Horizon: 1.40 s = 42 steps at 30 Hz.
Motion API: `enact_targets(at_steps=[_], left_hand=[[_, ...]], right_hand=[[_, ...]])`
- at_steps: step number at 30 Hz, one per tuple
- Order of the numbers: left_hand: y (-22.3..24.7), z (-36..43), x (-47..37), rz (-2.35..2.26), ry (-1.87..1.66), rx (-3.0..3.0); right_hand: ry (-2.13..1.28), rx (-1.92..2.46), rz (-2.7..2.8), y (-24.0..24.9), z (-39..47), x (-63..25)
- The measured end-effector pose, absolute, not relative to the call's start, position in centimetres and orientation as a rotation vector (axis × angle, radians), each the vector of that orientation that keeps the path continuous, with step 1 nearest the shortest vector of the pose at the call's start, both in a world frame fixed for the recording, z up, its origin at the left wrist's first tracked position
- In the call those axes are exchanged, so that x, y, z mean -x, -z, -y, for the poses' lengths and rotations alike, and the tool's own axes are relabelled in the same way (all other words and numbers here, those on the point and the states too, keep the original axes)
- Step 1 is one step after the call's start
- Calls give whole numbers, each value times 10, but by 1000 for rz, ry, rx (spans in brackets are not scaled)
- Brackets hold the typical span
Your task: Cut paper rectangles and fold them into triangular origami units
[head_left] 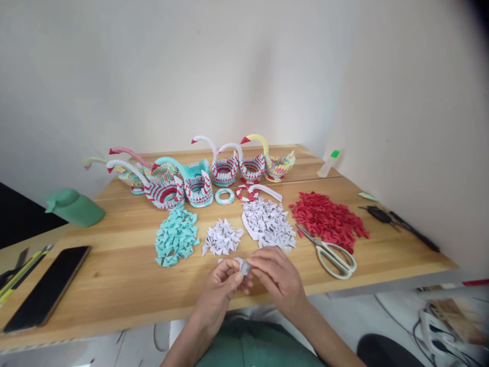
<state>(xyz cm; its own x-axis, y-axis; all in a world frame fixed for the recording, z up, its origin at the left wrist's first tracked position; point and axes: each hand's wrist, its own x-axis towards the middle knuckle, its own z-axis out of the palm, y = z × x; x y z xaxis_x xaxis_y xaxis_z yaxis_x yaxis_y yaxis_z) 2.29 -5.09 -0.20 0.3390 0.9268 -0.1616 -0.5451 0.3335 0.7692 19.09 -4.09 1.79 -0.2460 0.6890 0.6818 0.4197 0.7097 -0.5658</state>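
Note:
My left hand point(225, 283) pinches a small folded white paper piece point(244, 266) above the table's front edge. From the right, my right hand point(275, 275) has its fingertips closed on the same white piece. Just beyond my hands lies a small pile of white paper triangles point(222, 237), with a larger white pile point(268, 224) to its right. Teal triangles point(177, 237) are heaped to the left, red ones point(328, 219) to the right. Open-bladed scissors point(331, 256) with pale handles lie beside the red pile.
Several folded-paper swans point(198, 188) stand at the back. Two paper rings point(224, 196) lie before them. A green bottle point(78, 208) and a dark phone point(48, 288) rest on the left of the wooden table point(126, 280). Keys point(379, 214) lie on the right.

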Motion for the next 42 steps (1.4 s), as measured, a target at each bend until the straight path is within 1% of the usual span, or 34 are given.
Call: enact_targets(at_steps=[4,9,14,17,22,26,28,30,35,37,39,42], left_hand=[[3,52,-24,-695,-1055,-655],[2,52,-28,-709,-1076,-648],[4,50,-28,-727,-1103,-608],[4,46,-26,-862,-1083,-750],[7,34,-20,-1082,-968,-1002],[13,27,-19,-1177,-985,-1111],[15,25,-19,-1225,-993,-1194],[15,24,-19,-1277,-995,-1282],[13,22,-19,-1338,-1006,-1411],[14,21,-19,-1342,-993,-1421],[15,21,-19,-1342,-980,-1413],[17,21,-19,-1326,-971,-1394]], right_hand=[[-138,804,1915,-16,43,-191],[-188,777,1960,-15,45,-190],[-52,758,2014,-19,42,-190],[3,778,2012,-20,38,-190],[-11,808,2036,-10,29,-189],[-35,868,2025,0,21,-192],[-110,889,1996,3,17,-194],[-272,919,1944,4,15,-194],[-937,1172,1687,6,12,-190],[-1133,1264,1561,9,12,-189],[-1240,1292,1478,11,11,-188],[-1315,1286,1419,11,11,-189]])
